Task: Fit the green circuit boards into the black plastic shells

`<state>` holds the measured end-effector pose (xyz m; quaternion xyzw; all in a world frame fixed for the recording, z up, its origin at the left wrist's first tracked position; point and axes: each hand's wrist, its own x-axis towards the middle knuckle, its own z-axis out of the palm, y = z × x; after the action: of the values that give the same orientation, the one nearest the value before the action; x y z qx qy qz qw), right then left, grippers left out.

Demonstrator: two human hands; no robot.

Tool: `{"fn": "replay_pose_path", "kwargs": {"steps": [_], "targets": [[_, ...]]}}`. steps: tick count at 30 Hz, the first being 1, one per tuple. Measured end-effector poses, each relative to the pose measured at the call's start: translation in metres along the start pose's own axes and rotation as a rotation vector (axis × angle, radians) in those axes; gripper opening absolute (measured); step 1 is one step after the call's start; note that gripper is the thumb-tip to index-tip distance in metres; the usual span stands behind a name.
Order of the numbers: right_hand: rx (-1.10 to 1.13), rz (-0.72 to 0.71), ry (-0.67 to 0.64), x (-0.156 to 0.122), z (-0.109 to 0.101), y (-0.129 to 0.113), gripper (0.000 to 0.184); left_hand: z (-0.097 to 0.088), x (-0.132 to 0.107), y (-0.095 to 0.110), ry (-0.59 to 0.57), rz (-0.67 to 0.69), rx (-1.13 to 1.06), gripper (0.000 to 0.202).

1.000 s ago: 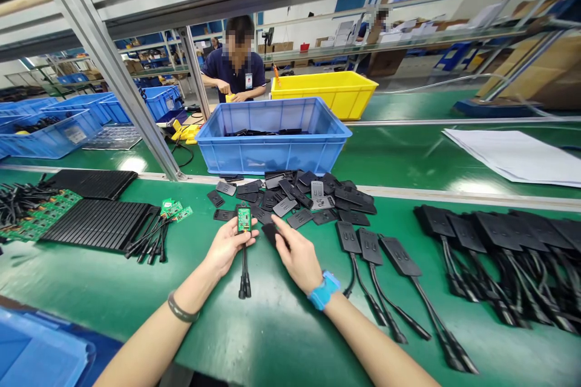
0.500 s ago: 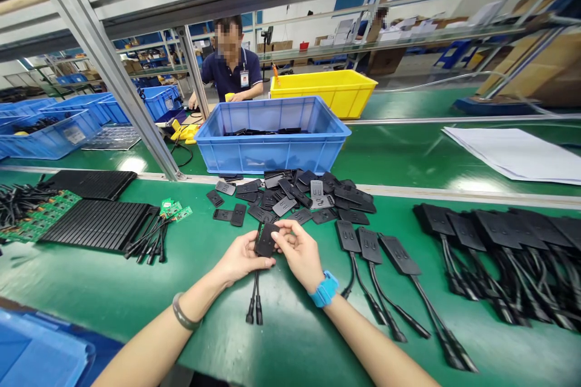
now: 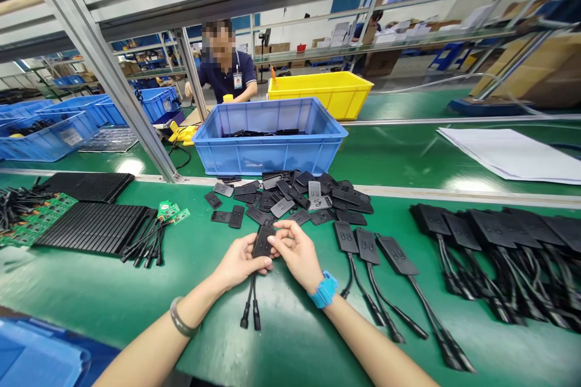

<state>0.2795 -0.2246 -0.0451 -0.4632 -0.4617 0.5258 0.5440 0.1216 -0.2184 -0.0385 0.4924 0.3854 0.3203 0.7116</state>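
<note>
Over the bench (image 3: 299, 338), both hands (image 3: 238, 263) (image 3: 298, 252) (curled closed) pinch one case (image 3: 262, 242) trailing two cables (image 3: 256, 314).

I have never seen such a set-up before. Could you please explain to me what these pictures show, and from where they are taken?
The grip here is no machine: it is a person's two bare hands. All the pictures come from one camera on that person's head, looking forward and down.

The left hand holds a flat black case, with two black cables hanging from it. The right hand touches the case's edge.

On the green bench lie loose black covers in front of a blue bin. To the left are green circuit boards; to the right, black cases with cables. Another person is beyond the bin.
</note>
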Motion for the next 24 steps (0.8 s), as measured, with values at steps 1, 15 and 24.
{"fn": "replay_pose_path", "kwargs": {"steps": [1, 15, 24], "targets": [[0.004, 0.016, -0.007, 0.000, 0.000, 0.000, 0.043, 0.000, 0.000, -0.001, -0.007, 0.008, 0.023, 0.054], [-0.787, -0.308, 0.027, -0.015, 0.009, -0.011, 0.051, 0.013, -0.005, -0.012, -0.038, 0.088, -0.043, 0.080], [-1.673, -0.140, 0.113, 0.003, -0.027, -0.025, 0.048, 0.005, -0.007, -0.010, -0.101, 0.202, 0.453, 0.071]]}}
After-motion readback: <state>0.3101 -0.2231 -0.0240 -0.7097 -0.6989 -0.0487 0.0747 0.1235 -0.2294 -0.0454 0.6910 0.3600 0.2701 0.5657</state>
